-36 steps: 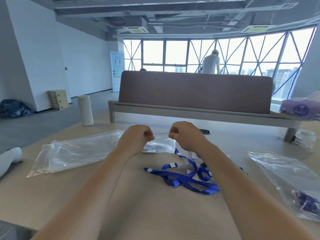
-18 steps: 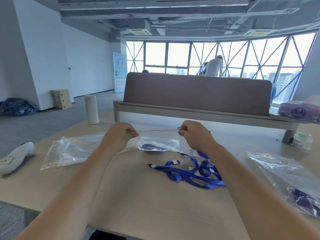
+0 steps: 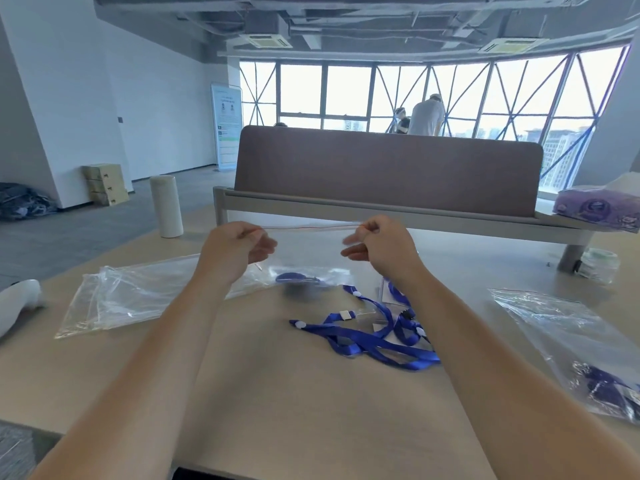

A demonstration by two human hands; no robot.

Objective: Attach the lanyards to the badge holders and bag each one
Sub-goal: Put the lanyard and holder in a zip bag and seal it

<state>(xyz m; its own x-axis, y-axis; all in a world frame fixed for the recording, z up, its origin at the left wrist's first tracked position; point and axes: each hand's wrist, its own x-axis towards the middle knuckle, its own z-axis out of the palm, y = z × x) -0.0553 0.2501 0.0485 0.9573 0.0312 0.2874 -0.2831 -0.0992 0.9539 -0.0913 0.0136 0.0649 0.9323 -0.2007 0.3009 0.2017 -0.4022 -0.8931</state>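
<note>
I hold a clear zip bag [image 3: 308, 251] upright above the table by its top strip. My left hand [image 3: 235, 247] pinches the strip's left end and my right hand [image 3: 377, 247] pinches its right end. A blue lanyard with a badge holder [image 3: 298, 279] lies in the bottom of that bag. Below my right hand a tangle of blue lanyards [image 3: 374, 337] lies on the table with clear badge holders [image 3: 360, 315] among them.
A pile of clear bags [image 3: 131, 296] lies at the left. Another clear bag [image 3: 568, 341] holding blue lanyards lies at the right. A white cylinder [image 3: 166, 206], a brown desk divider [image 3: 388, 168], a purple tissue pack [image 3: 595, 206] and a tape roll [image 3: 599, 263] stand further back.
My hands have slid apart along the bag's top strip, from almost touching to its two ends, and have risen slightly. The view has tilted up.
</note>
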